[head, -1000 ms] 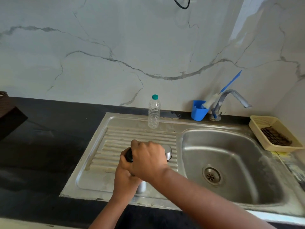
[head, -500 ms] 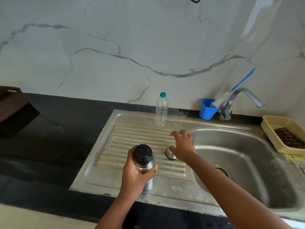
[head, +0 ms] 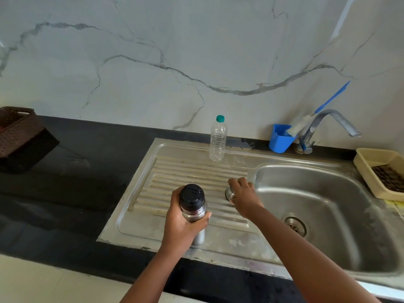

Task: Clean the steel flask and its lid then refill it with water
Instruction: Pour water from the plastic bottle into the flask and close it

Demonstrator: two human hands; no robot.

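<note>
At the far left a dark brown woven basket (head: 16, 127) sits on the black stone counter (head: 87, 171), well out of the wet zone. My left hand (head: 181, 224) wraps round the steel flask with its black inner stopper (head: 192, 204), fingers and thumb curled about the body, holding it upright over the ribbed steel draining board (head: 175, 171) so any drips run to the sink. Behind it a clear plastic bottle with a green cap (head: 218, 138) stands at the board's back edge, probably the refill water. My right hand (head: 242, 193) has its fingers curled over the small round steel lid cup (head: 228, 194), setting it on the ribs just beside the steel basin (head: 328, 215), within reach for washing. A white bottle brush with a blue handle (head: 306, 123) leans in the blue plastic cup (head: 281, 138) beside the bent steel tap (head: 328, 121); a cream plastic tray (head: 380, 169) sits at the right.
</note>
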